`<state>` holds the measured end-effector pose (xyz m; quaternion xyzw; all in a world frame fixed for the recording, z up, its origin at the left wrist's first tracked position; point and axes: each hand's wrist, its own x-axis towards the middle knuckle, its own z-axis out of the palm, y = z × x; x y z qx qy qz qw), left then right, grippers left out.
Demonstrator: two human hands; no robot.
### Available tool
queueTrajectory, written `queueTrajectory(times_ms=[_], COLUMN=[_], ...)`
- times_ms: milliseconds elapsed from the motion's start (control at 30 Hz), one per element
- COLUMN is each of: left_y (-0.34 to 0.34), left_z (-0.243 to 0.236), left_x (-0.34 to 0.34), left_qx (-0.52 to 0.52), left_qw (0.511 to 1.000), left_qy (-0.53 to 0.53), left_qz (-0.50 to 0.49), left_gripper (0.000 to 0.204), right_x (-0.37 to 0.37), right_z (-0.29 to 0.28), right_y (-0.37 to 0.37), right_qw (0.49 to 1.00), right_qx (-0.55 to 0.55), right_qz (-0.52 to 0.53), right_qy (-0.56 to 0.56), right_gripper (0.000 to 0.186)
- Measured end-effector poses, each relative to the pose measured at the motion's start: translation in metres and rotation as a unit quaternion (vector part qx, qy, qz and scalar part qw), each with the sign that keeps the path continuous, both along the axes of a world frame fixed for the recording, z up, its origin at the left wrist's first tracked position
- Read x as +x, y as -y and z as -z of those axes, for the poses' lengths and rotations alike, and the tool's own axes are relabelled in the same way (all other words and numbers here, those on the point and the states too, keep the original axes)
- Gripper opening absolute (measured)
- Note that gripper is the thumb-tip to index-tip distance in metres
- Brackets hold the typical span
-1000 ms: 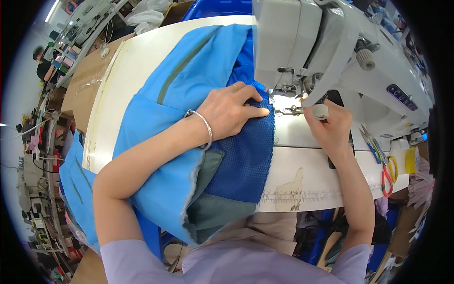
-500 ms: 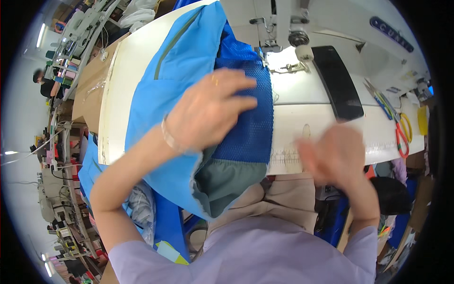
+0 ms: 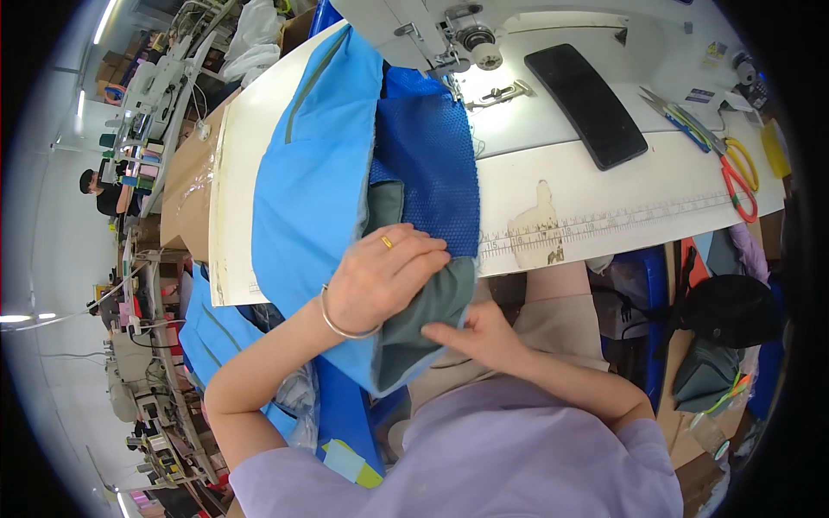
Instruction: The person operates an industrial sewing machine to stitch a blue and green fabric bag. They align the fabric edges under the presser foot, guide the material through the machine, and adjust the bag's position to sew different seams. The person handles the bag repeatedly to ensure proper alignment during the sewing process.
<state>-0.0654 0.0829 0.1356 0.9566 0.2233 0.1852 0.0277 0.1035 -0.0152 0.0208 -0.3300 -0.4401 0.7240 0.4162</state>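
Observation:
A light blue fabric piece (image 3: 302, 190) with a dark zip-like strip drapes over the front of a sewing machine table. Darker blue mesh (image 3: 436, 173) is part of it, its upper end beside the machine's presser foot. Grey-green cloth (image 3: 414, 332) hangs off the front edge below the mesh. My left hand (image 3: 384, 281), with a ring and a bangle, lies over the grey-green cloth at the mesh's lower end, fingers bent and close together, thumb hidden. Nearer my body, my right hand (image 3: 488, 337) grips the grey-green cloth's right edge, thumb on top, other fingers mostly hidden.
On the white table (image 3: 596, 194) right of the mesh lies a black phone (image 3: 587, 104). Scissors (image 3: 704, 129) and red-and-yellow handles sit farther right. A printed ruler strip (image 3: 613, 220) runs along the front edge. The sewing machine (image 3: 471, 39) stands at the back; cardboard (image 3: 186, 190) is at left.
My left hand has moved down from the mesh onto the grey-green cloth. My right hand has come left from above the table and taken the cloth's edge. The whole view has shifted.

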Motion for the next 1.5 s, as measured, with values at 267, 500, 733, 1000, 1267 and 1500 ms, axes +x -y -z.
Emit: queueTrajectory(times_ms=[267,500,733,1000,1267,1500], left_y=[-0.004,-0.017,-0.015,-0.023,-0.022,-0.030], left_z=[-0.020,-0.007,-0.006,-0.032,-0.037,-0.029], left_x=[0.010,0.006,0.004,0.003,0.007,0.022], left_qx=[-0.079,-0.022,-0.004,-0.105,-0.140,-0.120], left_qw=[0.993,0.998,0.997,0.992,0.988,0.990], left_qy=[-0.077,-0.055,-0.075,0.034,0.033,-0.018], left_qz=[-0.051,0.005,0.010,-0.060,-0.052,-0.074], left_gripper=[0.026,0.034,0.033,0.019,0.019,0.028], right_x=[0.017,0.022,0.020,0.058,0.065,0.061], right_z=[-0.037,-0.042,-0.038,-0.051,-0.065,-0.052], right_y=[0.016,0.011,0.011,-0.016,-0.075,-0.073], right_qw=[0.990,0.981,0.984,0.844,0.680,0.704], right_qx=[0.122,0.176,0.157,0.450,0.575,0.569], right_qz=[0.065,0.055,0.075,0.213,0.253,0.217], right_qy=[0.034,0.062,0.048,0.201,0.379,0.366], right_gripper=[0.022,0.023,0.029,0.016,0.030,0.028])
